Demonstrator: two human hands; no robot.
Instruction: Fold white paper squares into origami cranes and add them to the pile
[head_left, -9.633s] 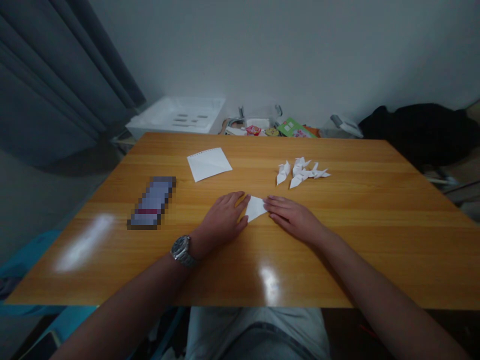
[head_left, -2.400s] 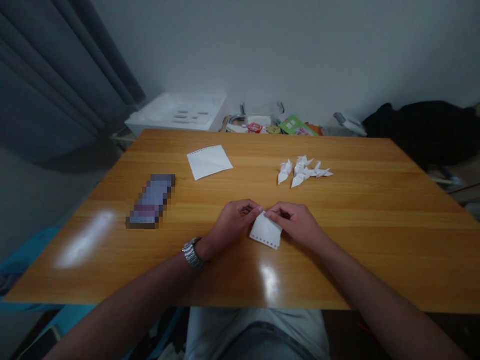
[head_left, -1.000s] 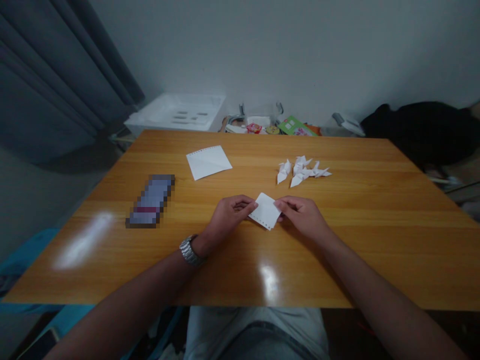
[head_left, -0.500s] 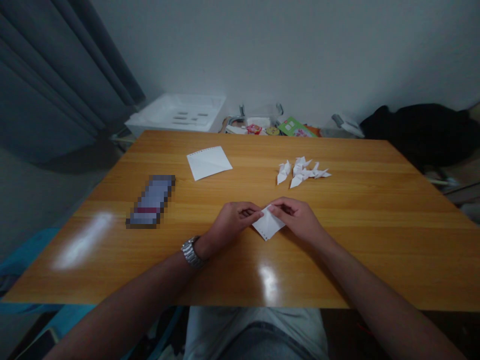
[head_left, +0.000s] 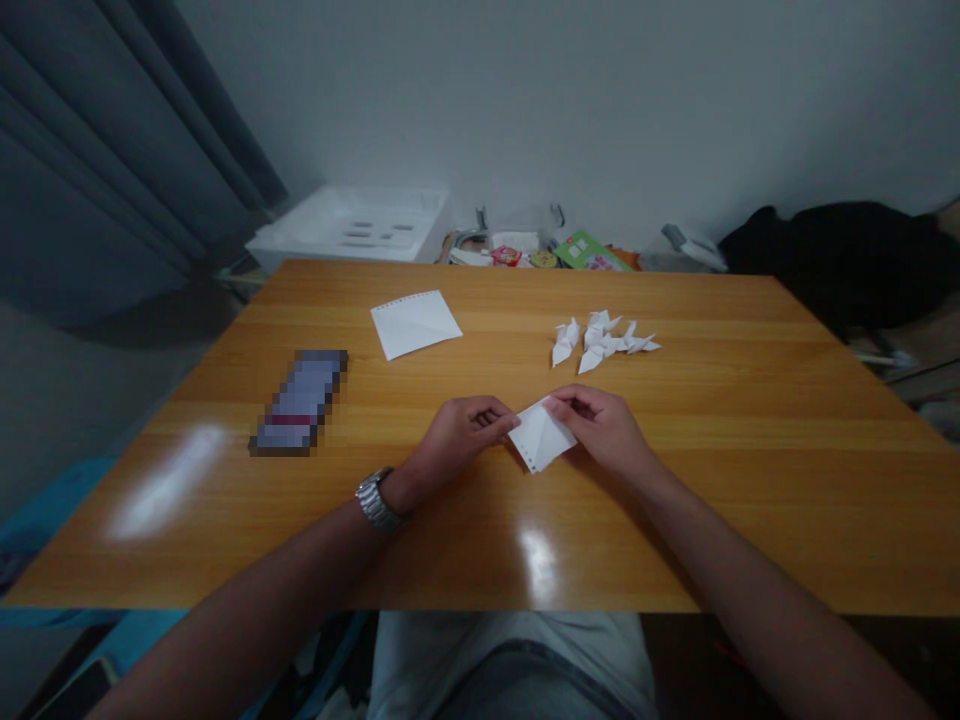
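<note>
Paper: a folded paper square [head_left: 541, 436], white, set like a diamond, with one diagonal crease across its face and a row of small torn holes along its lower left edge.
Place: it sits between the two hands, above the table's near edge and in front of the person; whether it touches the wooden table [head_left: 675, 525] is hard to tell from this view.
Right hand: the right hand [head_left: 604, 430] is narrowly pinched on the paper's upper right edge, with the fingertips [head_left: 553, 401] over the top.
Left hand: the left hand [head_left: 459, 438] is loosely curled, its fingers [head_left: 499, 412] at the paper's left corner; the view is too poor to tell whether they pinch it or only touch it.
Wrist: a metal wristwatch [head_left: 378, 499] sits on the left wrist.
Nearby: a small group of paper cranes [head_left: 604, 340] lies beyond the right hand, and a flat sheet of paper [head_left: 415, 325] with a holed top edge lies beyond the left.
Left of hands: a pixelated, unreadable oblong object [head_left: 300, 402] lies on the table.
Behind table: a white plastic tray [head_left: 349, 225] stands by the wall.
</note>
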